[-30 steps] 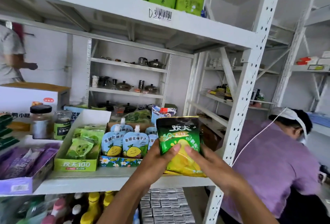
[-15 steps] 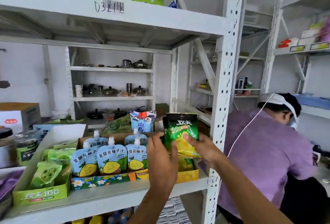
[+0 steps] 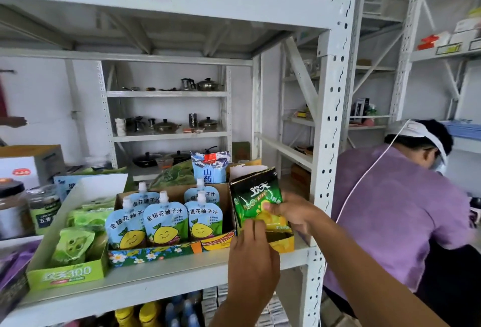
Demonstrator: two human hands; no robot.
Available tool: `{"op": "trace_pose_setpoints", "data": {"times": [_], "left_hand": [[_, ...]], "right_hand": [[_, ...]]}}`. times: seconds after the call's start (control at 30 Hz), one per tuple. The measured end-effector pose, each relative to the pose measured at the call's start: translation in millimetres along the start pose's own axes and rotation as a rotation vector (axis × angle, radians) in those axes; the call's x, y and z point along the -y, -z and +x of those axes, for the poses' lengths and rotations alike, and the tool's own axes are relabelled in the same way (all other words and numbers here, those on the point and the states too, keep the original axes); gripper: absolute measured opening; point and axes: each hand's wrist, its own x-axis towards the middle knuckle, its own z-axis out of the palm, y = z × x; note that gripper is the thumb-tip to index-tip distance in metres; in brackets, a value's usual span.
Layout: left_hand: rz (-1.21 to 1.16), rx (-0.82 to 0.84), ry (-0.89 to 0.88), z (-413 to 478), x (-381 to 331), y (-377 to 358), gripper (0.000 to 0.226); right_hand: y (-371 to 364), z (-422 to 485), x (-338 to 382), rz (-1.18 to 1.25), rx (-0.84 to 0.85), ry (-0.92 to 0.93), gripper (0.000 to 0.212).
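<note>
Grip of the right hand [image 3: 295, 213] pinches the green pouch [image 3: 256, 196], now lowered into the yellow box [image 3: 285, 245]; left hand [image 3: 251, 259] grip unclear.

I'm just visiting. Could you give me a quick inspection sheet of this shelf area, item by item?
Surface: white metal shelf, crowded with stock.
Job's things: dark green pouch, tilted, lower end at the opening of the yellow box.
Clutter: blue spout pouches in a flowered box; green box of packets; jars at left.
Hands: right hand pinches the pouch; left hand at its lower edge, grip hidden.
Cables: white cord down the back of a person in purple.
Surroundings: rear shelves with pots.
</note>
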Motion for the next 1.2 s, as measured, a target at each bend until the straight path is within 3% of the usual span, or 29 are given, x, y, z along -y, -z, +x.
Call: {"op": "trace_pose_setpoints", "data": {"times": [0.03, 0.07, 0.2, 0.33, 0.5, 0.63, 0.93, 1.07, 1.2], "left_hand": [[-0.033, -0.003, 0.028, 1.4, 0.3, 1.3, 0.034], [-0.048, 0.002, 0.037, 2.4, 0.8, 2.3, 0.034], [-0.003, 0.072, 0.021, 6.8, 1.0, 3.4, 0.035], [0.09, 0.081, 0.001, 10.8, 0.6, 3.6, 0.038], [0.173, 0.027, -0.035, 14.4, 6.1, 3.8, 0.027], [0.253, 0.123, -0.053, 7.9, 10.3, -3.3, 0.022], [0.198, 0.151, -0.091, -2.0, 16.7, -6.7, 0.034], [0.061, 0.179, -0.074, -5.7, 18.6, 7.7, 0.045], [-0.127, 0.033, -0.069, -32.9, 40.4, 42.0, 0.043]], "right_hand": [[-4.7, -1.2, 3.3, 0.026, -0.009, 0.012, 0.025], [-8.8, -0.5, 3.2, 0.033, -0.04, 0.019, 0.019], [-16.6, 3.7, -1.7, -0.081, -0.149, 0.051, 0.025], [-4.7, -0.9, 4.2, -0.212, -0.05, 0.038, 0.016], [1.5, -10.5, 17.7, -0.062, -0.097, 0.101, 0.055], [-12.3, -3.4, 14.8, -0.197, -0.252, 0.219, 0.073], [-21.8, 7.0, 10.5, -0.292, -0.389, 0.193, 0.079], [-30.2, 0.3, 20.2, -0.404, -0.525, 0.318, 0.09], [-46.0, -17.9, 44.9, -0.632, -0.677, 0.515, 0.063]]}}
